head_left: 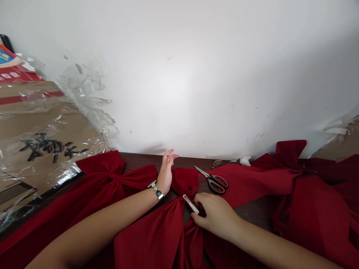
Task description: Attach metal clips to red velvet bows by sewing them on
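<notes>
My left hand (166, 172) is raised over the table with nothing in it, fingers apart and pointing up and to the right; a watch is on its wrist. My right hand (214, 215) grips a small narrow white-edged block (191, 204) between thumb and fingers; its exact kind I cannot make out. Under both hands lies a dark red fabric bow (157, 231) with long tails, the block at its gathered middle. Black-handled scissors (214, 181) lie just beyond my right hand, partly over red cloth, with their blades pointing to the upper left.
Another red bow (112, 173) lies at the left. More red bows and cloth (316, 201) are heaped at the right. Eyeglasses (221, 163) and crumpled white tissue (245, 161) rest by the white wall (179, 74). A plastic-wrapped cardboard box (42, 123) stands at the left.
</notes>
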`<action>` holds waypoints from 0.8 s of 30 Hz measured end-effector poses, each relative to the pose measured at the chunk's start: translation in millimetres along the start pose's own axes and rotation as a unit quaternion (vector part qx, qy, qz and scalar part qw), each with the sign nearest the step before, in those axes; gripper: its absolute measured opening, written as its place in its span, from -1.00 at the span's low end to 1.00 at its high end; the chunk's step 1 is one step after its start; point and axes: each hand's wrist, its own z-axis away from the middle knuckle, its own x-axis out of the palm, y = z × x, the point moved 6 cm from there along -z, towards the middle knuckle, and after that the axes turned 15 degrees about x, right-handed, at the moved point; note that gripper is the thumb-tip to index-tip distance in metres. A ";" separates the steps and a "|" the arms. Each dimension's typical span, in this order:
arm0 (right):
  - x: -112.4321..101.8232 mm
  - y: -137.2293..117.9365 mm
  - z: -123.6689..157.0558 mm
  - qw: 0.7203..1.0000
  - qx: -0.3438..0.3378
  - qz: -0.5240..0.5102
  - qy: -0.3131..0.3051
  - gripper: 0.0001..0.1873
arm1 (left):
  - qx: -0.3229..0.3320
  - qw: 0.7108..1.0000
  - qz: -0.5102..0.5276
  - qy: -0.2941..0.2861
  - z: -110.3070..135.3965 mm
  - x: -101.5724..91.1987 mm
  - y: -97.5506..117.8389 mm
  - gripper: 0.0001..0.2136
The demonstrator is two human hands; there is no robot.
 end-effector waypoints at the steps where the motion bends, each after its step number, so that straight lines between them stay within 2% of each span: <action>1: -1.6 1.2 -2.1 1.000 -0.001 -0.028 -0.015 -0.92 | -0.006 1.000 0.007 0.014 -2.9 -3.2 -1.8 -0.66; 4: -25.2 4.1 -3.2 0.992 -0.024 -0.118 -0.025 -0.91 | -0.022 0.999 0.034 0.031 -13.2 -8.1 1.3 -0.66; 7: -68.4 1.5 8.0 0.979 -0.075 -0.186 0.026 -0.86 | -0.034 0.996 0.081 -0.006 -20.8 -1.1 21.1 -0.66; 10: -105.6 -4.4 25.2 0.965 -0.100 -0.238 0.050 -0.85 | -0.013 0.986 0.153 -0.064 -19.5 10.4 61.0 -0.60; 13: -128.2 -11.3 41.6 0.946 -0.122 -0.296 0.046 -0.81 | 0.097 0.966 0.221 -0.089 -9.1 8.7 118.2 -0.43; 15: -134.9 -14.9 50.2 0.935 -0.140 -0.325 0.036 -0.79 | 0.168 0.961 0.182 -0.124 1.9 3.7 152.4 -0.47; 18: -137.0 -18.0 58.0 0.921 -0.157 -0.356 0.021 -0.79 | 0.204 0.963 0.117 -0.132 12.0 -7.7 183.2 -0.47; 21: -132.3 -21.9 60.6 0.907 -0.163 -0.388 -0.025 -0.78 | 0.192 0.966 0.107 -0.139 12.5 -11.9 194.6 -0.54; 24: -128.4 -26.3 62.2 0.896 -0.166 -0.409 -0.056 -0.75 | 0.171 0.966 0.140 -0.131 8.8 -9.6 197.7 -0.60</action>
